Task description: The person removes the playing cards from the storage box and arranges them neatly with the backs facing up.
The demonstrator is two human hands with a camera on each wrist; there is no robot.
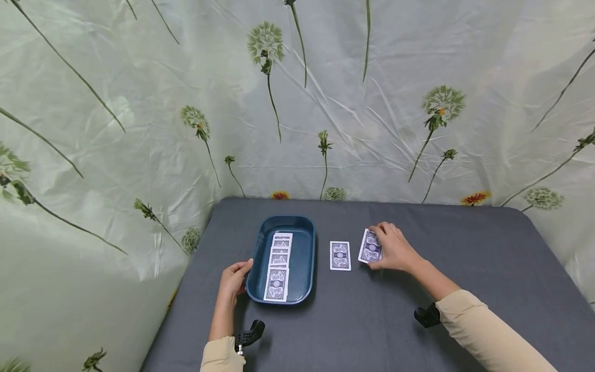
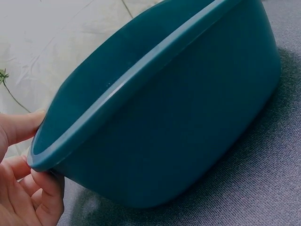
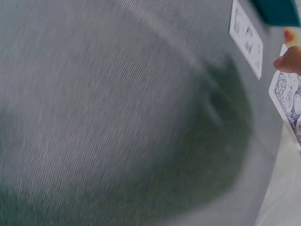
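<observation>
My left hand (image 1: 234,279) grips the left rim of a blue tray (image 1: 307,268), thumb at the rim and fingers beneath it, as the left wrist view shows. Inside the tray, an overlapping column of playing cards (image 1: 277,284) lies with patterned backs up. To the tray's right, a single playing card (image 1: 340,256) rests back up on the table. Farther right, my right hand (image 1: 394,250) pinches another playing card (image 1: 370,247) by its edges, slightly tilted, its patterned back showing. Only a fingertip (image 3: 288,61) of that hand appears in the right wrist view, against the held card (image 3: 289,96).
A dark grey cloth (image 1: 353,325) covers the table. Behind and to the left hangs a pale curtain (image 1: 334,103) printed with dandelions. A black wrist mount (image 1: 249,335) sits at the left cuff, another black mount (image 1: 427,315) at the right cuff.
</observation>
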